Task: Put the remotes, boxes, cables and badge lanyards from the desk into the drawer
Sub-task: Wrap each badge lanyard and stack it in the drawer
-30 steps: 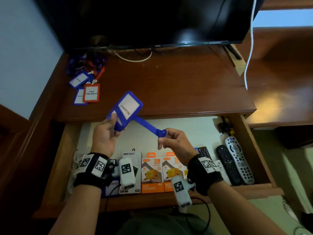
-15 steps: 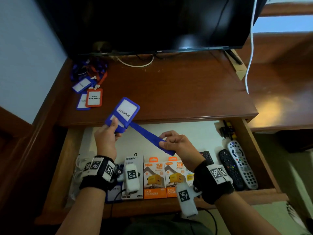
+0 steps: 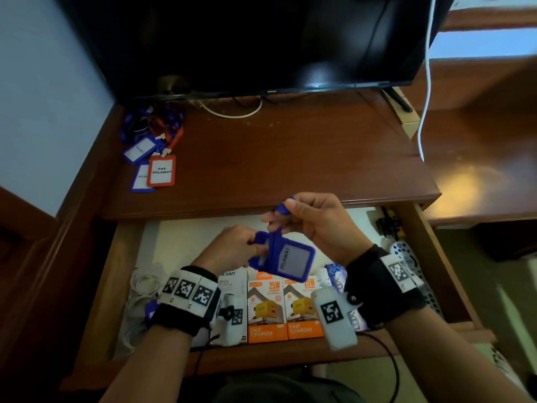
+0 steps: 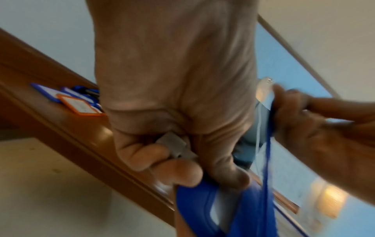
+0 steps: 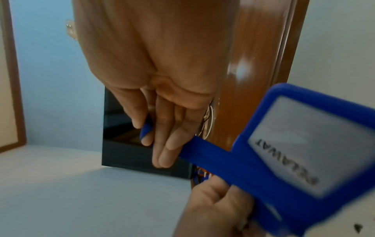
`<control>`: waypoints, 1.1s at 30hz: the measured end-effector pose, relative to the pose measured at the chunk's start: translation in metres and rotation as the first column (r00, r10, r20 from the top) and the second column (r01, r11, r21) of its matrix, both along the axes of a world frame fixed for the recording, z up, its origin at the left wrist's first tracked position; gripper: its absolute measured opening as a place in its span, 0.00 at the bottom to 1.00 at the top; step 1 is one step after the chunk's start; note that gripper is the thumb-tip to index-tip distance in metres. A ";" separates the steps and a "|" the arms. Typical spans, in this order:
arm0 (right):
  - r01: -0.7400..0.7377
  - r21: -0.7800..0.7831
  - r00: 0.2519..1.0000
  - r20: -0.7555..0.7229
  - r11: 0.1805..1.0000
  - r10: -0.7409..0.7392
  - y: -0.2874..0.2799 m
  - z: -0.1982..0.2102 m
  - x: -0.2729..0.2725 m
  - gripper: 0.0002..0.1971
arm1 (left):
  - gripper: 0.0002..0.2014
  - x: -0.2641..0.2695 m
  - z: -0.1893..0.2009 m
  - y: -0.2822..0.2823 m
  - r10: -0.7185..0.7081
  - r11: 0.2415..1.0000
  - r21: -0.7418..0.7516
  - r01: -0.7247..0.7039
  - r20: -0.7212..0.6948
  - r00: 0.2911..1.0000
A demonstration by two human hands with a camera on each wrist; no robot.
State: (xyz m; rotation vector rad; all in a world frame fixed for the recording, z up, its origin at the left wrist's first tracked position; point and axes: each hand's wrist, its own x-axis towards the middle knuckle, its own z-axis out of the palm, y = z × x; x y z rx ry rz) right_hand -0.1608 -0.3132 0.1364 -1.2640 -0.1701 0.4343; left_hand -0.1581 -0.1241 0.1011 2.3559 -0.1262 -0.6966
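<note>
A blue badge holder [image 3: 286,259] with a white card hangs over the open drawer [image 3: 186,239], held between both hands. My left hand [image 3: 236,247] grips the holder's left end and clip [image 4: 176,146]. My right hand [image 3: 313,225] pinches the folded blue lanyard strap [image 3: 282,209] above the holder; the strap [image 5: 211,152] runs from my fingers down to the holder [image 5: 316,154]. More badge lanyards [image 3: 157,158], blue and orange, lie at the desk's back left.
In the drawer lie white cables [image 3: 145,286] at left, charger boxes [image 3: 284,309] along the front and remotes [image 3: 406,257] at right. A television [image 3: 261,42] stands on the desk [image 3: 290,158], with a white cord [image 3: 425,82] hanging at right.
The right hand has lifted the strap up and toward the left hand, folding it over the holder. The holder has swung down from the desk edge to over the boxes.
</note>
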 end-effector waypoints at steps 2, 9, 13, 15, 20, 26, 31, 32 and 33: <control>0.019 -0.078 1.000 -0.005 0.997 -0.020 -0.006 -0.004 0.006 0.12 | 0.10 -0.001 0.006 -0.004 -0.092 0.996 0.002 0.092 -0.006 0.996; -0.068 -0.273 0.996 -0.075 0.960 0.049 -0.019 -0.025 0.012 0.13 | 0.08 0.000 0.007 0.001 -0.127 0.957 -0.277 0.085 -0.139 0.982; -0.107 -0.369 0.994 -0.007 0.923 0.112 -0.015 -0.043 0.011 0.12 | 0.05 -0.004 -0.001 0.000 -0.103 0.936 -0.349 0.037 -0.174 0.979; -0.102 -0.395 0.991 0.035 0.913 0.126 -0.015 -0.047 0.013 0.13 | 0.07 -0.006 -0.003 -0.002 -0.084 0.925 -0.381 0.006 -0.188 0.978; -0.100 -0.422 0.984 0.090 0.901 0.151 -0.016 -0.049 0.022 0.13 | 0.06 -0.005 0.000 -0.008 -0.001 0.900 -0.428 -0.088 -0.203 0.979; -0.197 -0.204 0.980 -0.061 0.959 0.189 -0.034 -0.068 0.035 0.11 | 0.09 -0.005 0.002 -0.006 0.324 0.710 -0.575 -0.406 -0.245 0.914; -0.213 -0.111 0.977 -0.051 0.971 0.208 -0.035 -0.079 0.043 0.13 | 0.08 -0.004 -0.006 -0.015 0.494 0.643 -0.589 -0.489 -0.169 0.853; -0.197 -0.077 0.980 -0.053 0.977 0.194 -0.035 -0.077 0.047 0.12 | 0.09 -0.005 -0.006 -0.018 0.501 0.645 -0.580 -0.496 -0.169 0.849; -0.195 -0.036 0.980 -0.042 0.980 0.194 -0.034 -0.076 0.051 0.10 | 0.09 -0.005 -0.007 -0.021 0.506 0.645 -0.578 -0.500 -0.168 0.846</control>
